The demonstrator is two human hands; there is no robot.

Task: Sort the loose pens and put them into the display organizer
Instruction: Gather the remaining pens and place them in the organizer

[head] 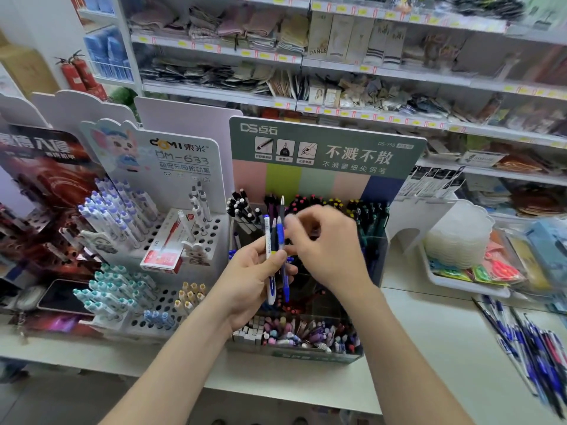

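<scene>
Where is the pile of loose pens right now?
Head view, lower right: the heap of loose blue and red plastic pens lies on the white counter, right of the clear display organizer and in front of a white tray.

White counter [429,332] — display organizer [325,148] centre, loose pens [527,338] right, tray [460,287] behind

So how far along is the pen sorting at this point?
Done: the display organizer is already well stocked, though by whom is unclear. In hand: the left hand grips a bunch of pens upright; the blurred right hand reaches for them. Left: a pile of loose pens on the counter.
</scene>
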